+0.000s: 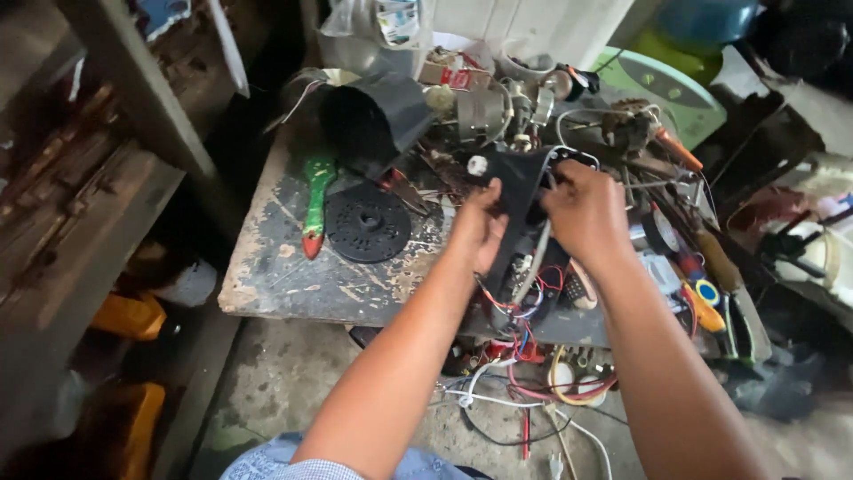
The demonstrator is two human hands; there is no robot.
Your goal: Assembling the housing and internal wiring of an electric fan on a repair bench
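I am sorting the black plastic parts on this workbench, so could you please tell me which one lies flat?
The round black perforated disc lies flat beside the green handle. The black cone-shaped housing lies tipped over, and both hands hold the black angular cover.

Disc (368,221) on workbench (267,276), left of both hands' housing (517,191).
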